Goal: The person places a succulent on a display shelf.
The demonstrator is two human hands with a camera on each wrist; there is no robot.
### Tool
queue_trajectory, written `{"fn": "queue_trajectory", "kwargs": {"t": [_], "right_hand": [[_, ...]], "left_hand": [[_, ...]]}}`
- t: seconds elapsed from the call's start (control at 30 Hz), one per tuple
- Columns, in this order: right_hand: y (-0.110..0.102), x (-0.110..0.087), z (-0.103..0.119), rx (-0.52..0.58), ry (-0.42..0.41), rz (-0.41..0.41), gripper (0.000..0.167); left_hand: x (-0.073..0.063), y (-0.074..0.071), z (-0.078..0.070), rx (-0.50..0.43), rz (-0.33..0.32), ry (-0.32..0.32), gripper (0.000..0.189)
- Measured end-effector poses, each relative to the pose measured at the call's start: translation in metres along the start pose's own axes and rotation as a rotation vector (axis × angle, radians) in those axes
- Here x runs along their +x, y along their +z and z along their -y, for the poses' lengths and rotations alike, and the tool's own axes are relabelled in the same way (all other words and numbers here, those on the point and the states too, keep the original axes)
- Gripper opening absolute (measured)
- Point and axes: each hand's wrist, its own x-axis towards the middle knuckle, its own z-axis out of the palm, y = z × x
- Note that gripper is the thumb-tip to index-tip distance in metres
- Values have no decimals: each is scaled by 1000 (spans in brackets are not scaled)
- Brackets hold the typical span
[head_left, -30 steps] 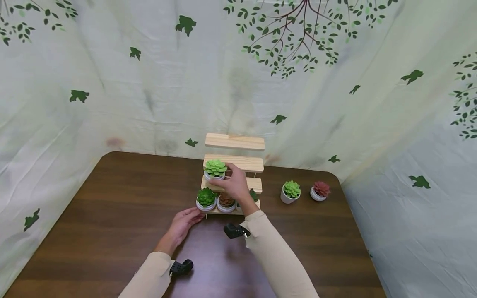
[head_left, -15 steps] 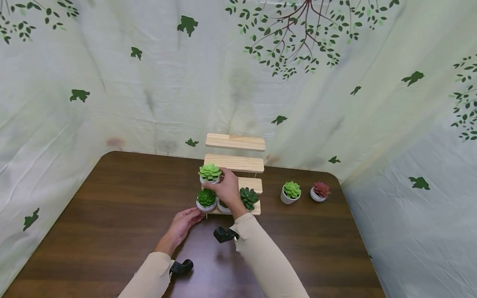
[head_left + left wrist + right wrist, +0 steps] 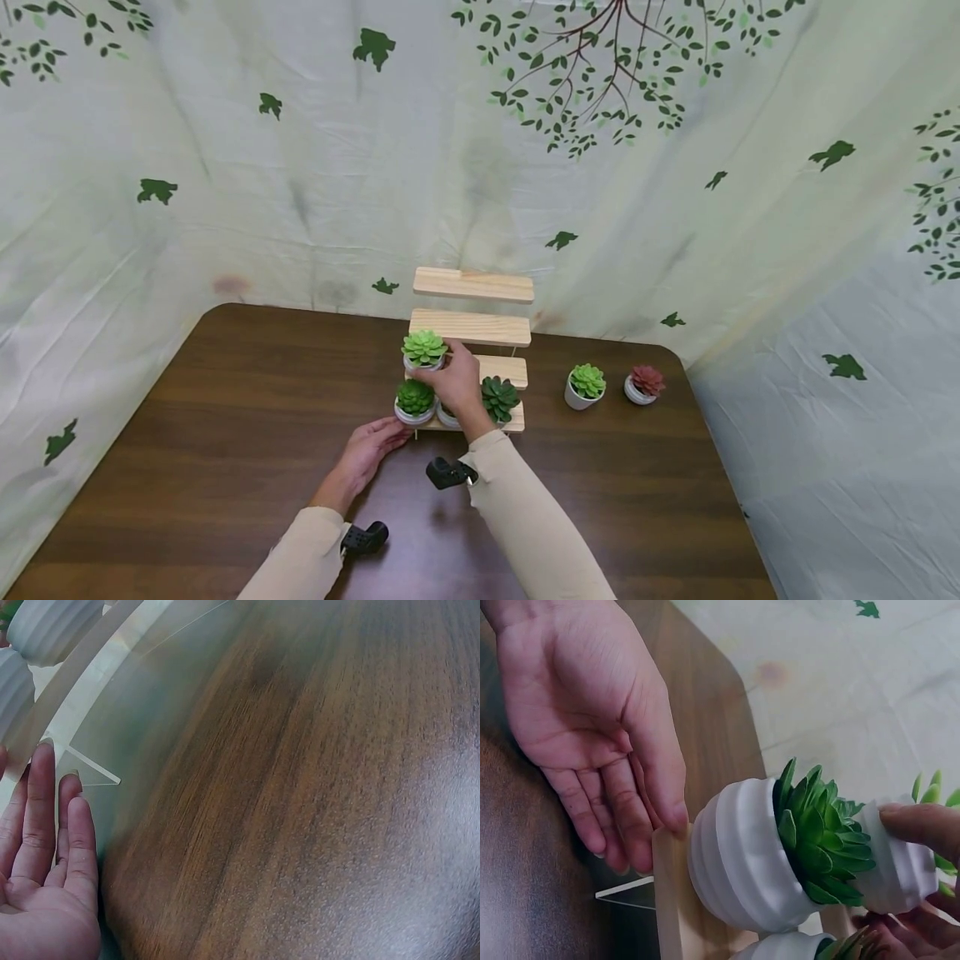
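Note:
My right hand (image 3: 456, 387) pinches the white pot (image 3: 892, 859) of a light green artificial succulent (image 3: 424, 347) at the left end of the second shelf from the bottom of a wooden tiered stand (image 3: 470, 327). Whether the pot bears on that shelf is unclear. My left hand (image 3: 369, 454) touches the bottom shelf's left end, its thumb at the edge and fingers fairly straight. That shelf carries a green succulent (image 3: 415, 398) at left, a middle pot (image 3: 448, 418) mostly behind my right hand, and a dark green succulent (image 3: 500, 398) at right.
Right of the stand, a light green succulent (image 3: 586, 386) in a white pot and a red succulent (image 3: 644, 385) stand on the brown table (image 3: 225, 450). A leaf-printed curtain (image 3: 315, 208) hangs just behind the stand and table edge.
My right hand has moved left and slightly down with the light green succulent, then stayed nearly still. The dark green succulent at right came into fuller view. My left hand has kept its place.

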Motion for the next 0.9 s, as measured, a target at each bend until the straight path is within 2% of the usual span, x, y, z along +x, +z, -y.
{"fn": "queue_trajectory", "kwargs": {"t": [0.17,0.3,0.4,0.57,0.77,0.9], "right_hand": [[-5,-2,1,-18,4,18,73],[-15,-7,7,15,-6,43,75],[-27,-9,9,99,-32,63,73],[-51,-12,2,301,-85,76,68],[-83,-12,-21,455,-176,-18,61],[-108,-13,-38,473,-224,-112,58]], "left_hand": [[0,1,0,0,-4,2,34],[0,0,0,4,-9,-5,36],[0,0,1,5,-12,-8,37],[-2,1,1,16,-13,-13,39],[-1,3,1,11,-37,-17,39],[1,4,1,2,-42,-6,38]]}}
